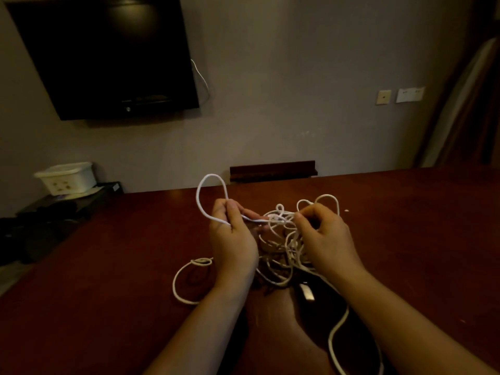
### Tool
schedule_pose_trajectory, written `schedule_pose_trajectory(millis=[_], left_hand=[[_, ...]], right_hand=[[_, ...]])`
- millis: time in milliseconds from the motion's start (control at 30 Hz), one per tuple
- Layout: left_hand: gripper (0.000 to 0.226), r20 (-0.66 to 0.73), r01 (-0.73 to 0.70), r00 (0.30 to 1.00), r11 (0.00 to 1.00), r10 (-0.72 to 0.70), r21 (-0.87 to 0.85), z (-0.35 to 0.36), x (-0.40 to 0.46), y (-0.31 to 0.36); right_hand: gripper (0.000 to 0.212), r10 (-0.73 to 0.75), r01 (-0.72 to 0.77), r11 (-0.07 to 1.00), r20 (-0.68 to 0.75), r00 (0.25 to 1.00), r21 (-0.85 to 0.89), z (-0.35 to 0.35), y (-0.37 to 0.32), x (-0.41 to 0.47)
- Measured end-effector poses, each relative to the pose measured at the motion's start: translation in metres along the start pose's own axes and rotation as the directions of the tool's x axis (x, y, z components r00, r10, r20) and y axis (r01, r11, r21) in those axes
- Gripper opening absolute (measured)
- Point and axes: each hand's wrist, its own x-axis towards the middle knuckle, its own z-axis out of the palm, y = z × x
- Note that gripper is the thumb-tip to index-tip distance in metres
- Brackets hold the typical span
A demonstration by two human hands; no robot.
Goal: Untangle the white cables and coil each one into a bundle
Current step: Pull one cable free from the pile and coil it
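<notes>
A tangle of white cables (284, 239) is lifted a little above the dark red table (113, 266), between both hands. My left hand (232, 236) grips a strand that rises in a tall loop (200, 190) above it. My right hand (324, 236) pinches strands at the knot's right side, with small loops (328, 197) sticking up behind it. One loose loop (178, 277) lies on the table at the left. Another strand (338, 326) trails toward the near edge, under my right forearm. A plug end (307, 292) lies below the tangle.
A dark television (108, 55) hangs on the wall at the upper left. A white plastic box (67, 177) stands on a low dark stand at the left. A dark wooden ledge (273, 170) sits behind the table's far edge. Wall sockets (400, 96) are at the right.
</notes>
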Motion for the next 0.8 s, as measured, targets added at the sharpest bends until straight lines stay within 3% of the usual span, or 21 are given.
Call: schedule_pose_trajectory(millis=[67, 167, 300, 367, 433, 567, 733, 800], left_hand=[[0.030, -0.081, -0.005, 0.997, 1.000, 0.003, -0.018, -0.002, 0.003, 0.002], [0.030, -0.171, 0.012, 0.985, 0.998, -0.022, -0.059, -0.007, 0.009, 0.001], [0.031, -0.150, -0.017, 0.989, 1.000, 0.013, -0.025, -0.004, 0.010, -0.003], [0.031, -0.057, -0.029, 0.998, 0.999, 0.030, 0.033, -0.003, 0.009, -0.007], [0.031, 0.126, -0.037, 0.992, 0.984, 0.014, 0.177, -0.004, 0.008, -0.011], [0.028, 0.452, -0.105, 0.879, 0.863, -0.152, 0.493, -0.009, 0.001, -0.008], [0.016, 0.647, -0.038, 0.700, 0.889, -0.302, 0.457, -0.014, 0.001, 0.001], [0.018, 0.653, -0.062, 0.706, 0.896, -0.272, 0.440, -0.014, 0.001, -0.001]], right_hand=[[0.010, 0.027, -0.027, 0.999, -0.009, 1.000, -0.022, 0.000, 0.000, 0.001], [0.011, 0.074, -0.082, 0.974, -0.042, 0.996, -0.211, 0.000, 0.003, 0.003], [0.009, 0.087, -0.129, 0.920, -0.129, 0.988, -0.371, -0.005, 0.005, 0.004], [0.008, 0.049, -0.101, 0.926, -0.148, 0.988, -0.363, -0.006, 0.006, 0.003], [0.008, -0.008, -0.041, 0.957, -0.168, 0.986, -0.286, -0.005, 0.006, 0.003], [0.026, -0.065, 0.029, 0.983, -0.198, 0.978, -0.179, -0.003, 0.003, 0.002], [0.016, -0.057, 0.041, 0.996, -0.205, 0.977, -0.084, -0.005, 0.004, 0.001], [0.014, -0.054, 0.056, 0.998, -0.194, 0.980, 0.002, -0.005, 0.001, 0.002]])
